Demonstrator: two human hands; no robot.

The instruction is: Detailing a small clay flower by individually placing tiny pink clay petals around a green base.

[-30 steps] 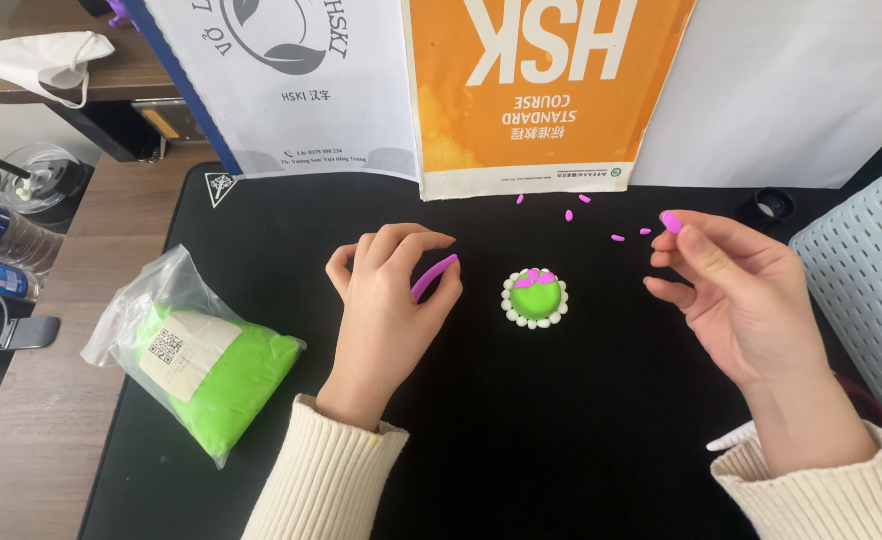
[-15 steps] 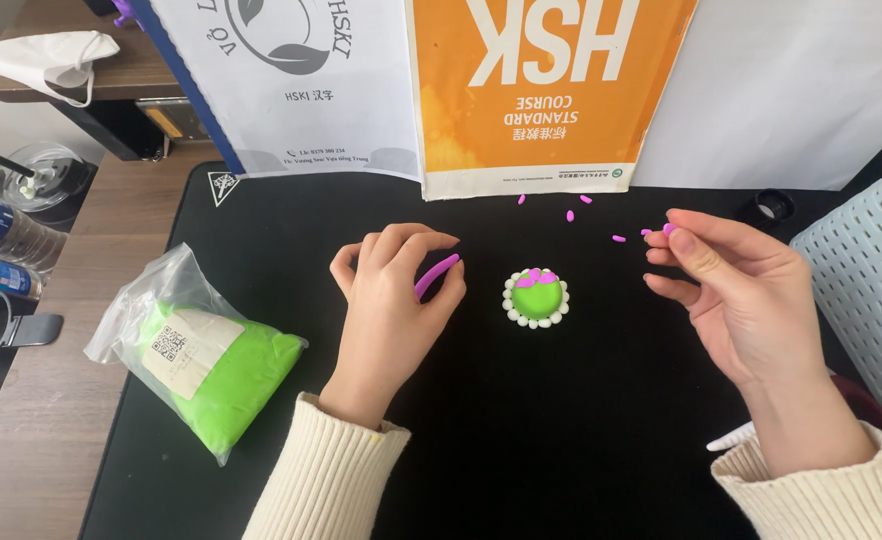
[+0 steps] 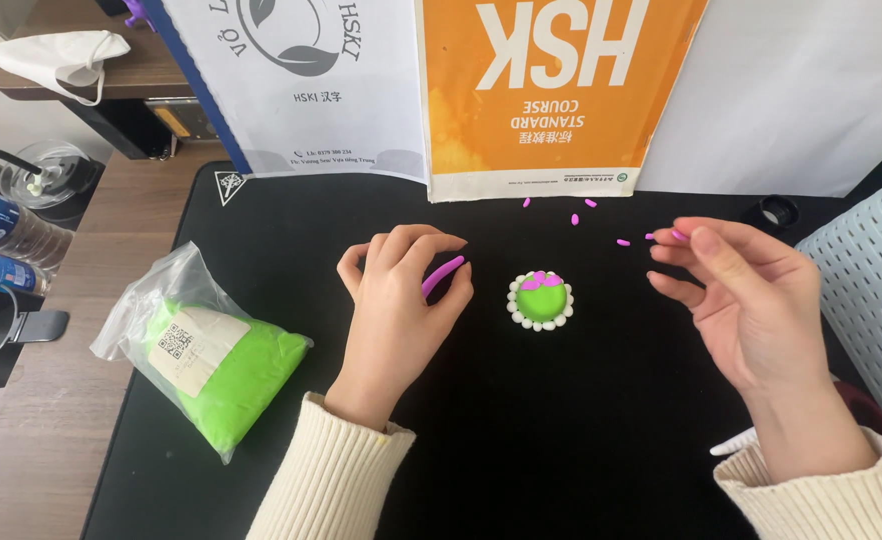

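Decorating a small green clay disc (image 3: 540,299) is the step in hand, judged from the layout: disc lies on the black worktop (image 3: 581,440) between the two hands, ringed with white beads, pink bits already on its top. Left hand (image 3: 398,300) rests just beside the disc, fingers curled, pinching a pink clay strip (image 3: 443,275). Right hand (image 3: 751,300) hovers right of the disc, fingers pressed on a tiny pink piece (image 3: 678,235). Loose pink bits (image 3: 591,210) lie behind. Bag of green clay (image 3: 211,360) sits far left. Next move likely calls for a light, precise placement on the disc.
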